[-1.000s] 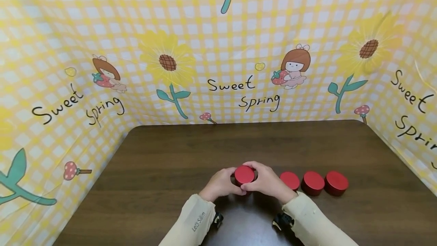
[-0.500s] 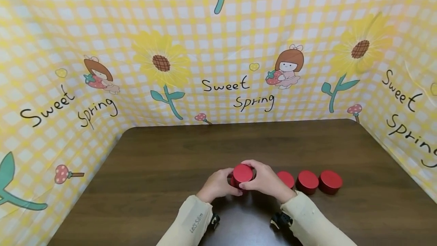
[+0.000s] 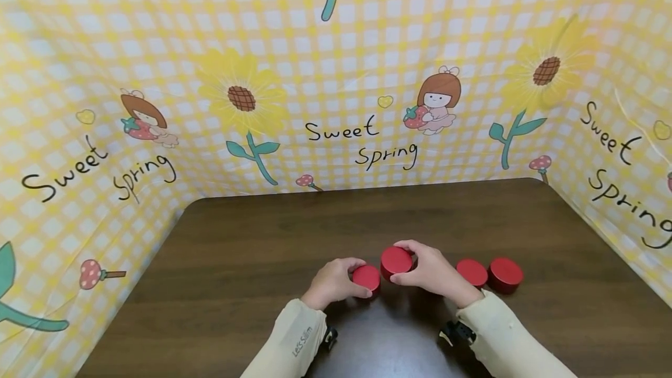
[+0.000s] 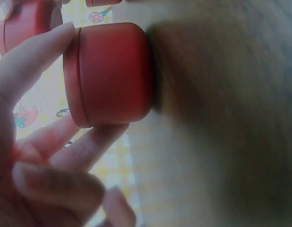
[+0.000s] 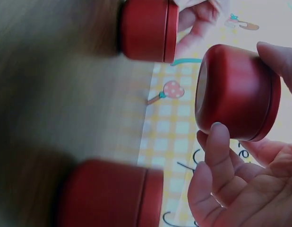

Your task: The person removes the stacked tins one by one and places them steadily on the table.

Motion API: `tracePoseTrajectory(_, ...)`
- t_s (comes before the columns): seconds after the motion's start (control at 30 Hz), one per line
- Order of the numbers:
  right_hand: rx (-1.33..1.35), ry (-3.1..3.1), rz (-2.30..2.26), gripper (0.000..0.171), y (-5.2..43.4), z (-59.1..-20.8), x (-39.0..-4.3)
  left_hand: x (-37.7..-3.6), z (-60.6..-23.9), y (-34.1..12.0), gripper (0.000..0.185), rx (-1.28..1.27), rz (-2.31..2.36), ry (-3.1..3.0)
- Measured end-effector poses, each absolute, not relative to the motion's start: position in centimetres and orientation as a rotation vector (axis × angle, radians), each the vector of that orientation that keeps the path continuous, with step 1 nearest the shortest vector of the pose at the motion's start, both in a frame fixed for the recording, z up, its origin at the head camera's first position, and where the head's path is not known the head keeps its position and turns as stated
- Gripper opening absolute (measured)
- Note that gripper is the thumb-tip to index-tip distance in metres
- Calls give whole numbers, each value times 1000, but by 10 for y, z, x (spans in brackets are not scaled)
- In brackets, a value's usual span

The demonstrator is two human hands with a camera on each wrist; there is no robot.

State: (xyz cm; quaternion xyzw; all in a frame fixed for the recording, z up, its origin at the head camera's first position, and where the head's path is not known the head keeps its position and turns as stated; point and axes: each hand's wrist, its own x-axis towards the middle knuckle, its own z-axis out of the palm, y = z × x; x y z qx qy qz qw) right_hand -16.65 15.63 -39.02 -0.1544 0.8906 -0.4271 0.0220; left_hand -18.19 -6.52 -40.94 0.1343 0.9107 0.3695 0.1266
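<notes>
My left hand (image 3: 334,282) grips a small round red tin (image 3: 366,279) between thumb and fingers. In the left wrist view this lidded tin (image 4: 110,75) stands with its base on the table. Just right of it, my right hand (image 3: 429,272) holds a second red tin (image 3: 396,262) by its sides. The right wrist view has that tin (image 5: 238,92) raised off the table, its underside partly showing. Beyond the right wrist, two more red tins, a nearer one (image 3: 471,273) and an outer one (image 3: 505,275), stand side by side.
Dark wooden table (image 3: 273,232) under everything. A yellow checked cloth (image 3: 346,74) with flowers and lettering hangs around its back and sides. Low in the right wrist view a red tin (image 5: 108,196) stands close to the right hand.
The right hand has lifted its tin off the top of the left hand's tin and carried it to the right. The left hand still holds the lower tin. The view has shifted slightly.
</notes>
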Motion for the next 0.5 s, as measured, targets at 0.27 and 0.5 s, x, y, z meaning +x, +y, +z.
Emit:
tracePoseTrajectory(0.27,-397,2792,-1262,62,180,-387,-163,-180,-407,-66,56,362,1001,2691)
tracePoseTrajectory(0.5,-381,2862,-1226,60,202,-385,-160,-181,-406,-65,55,395,971,2704)
